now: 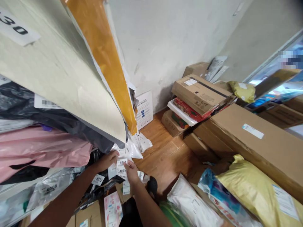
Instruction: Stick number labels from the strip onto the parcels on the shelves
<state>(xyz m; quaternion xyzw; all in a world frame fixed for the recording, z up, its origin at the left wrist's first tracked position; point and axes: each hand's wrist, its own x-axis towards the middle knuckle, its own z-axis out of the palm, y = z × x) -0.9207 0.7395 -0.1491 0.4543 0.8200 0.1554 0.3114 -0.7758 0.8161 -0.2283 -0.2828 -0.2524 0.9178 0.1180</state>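
Observation:
My right hand (132, 171) pinches a strip of white number labels (121, 168); 4015 can be read on it, with other numbers above and below. Just left of it, my left hand (110, 160) has its fingers bent at the edge of a white plastic mailer bag (124, 153) on the low shelf. Its fingertips are partly hidden. Close below my left wrist, a black parcel carries a label reading 4012 (98, 179). Further left lies a clear plastic parcel (52, 189) marked 4006.
Shelves on the left hold a pink bag (42, 146) and dark bags; an orange-brown mailer (101, 56) juts out above my hands. Stacked cardboard boxes (201, 91) stand by the wall. A large carton (258, 138) and a yellow parcel (258, 186) lie on the right. Wooden floor (163, 151) shows between.

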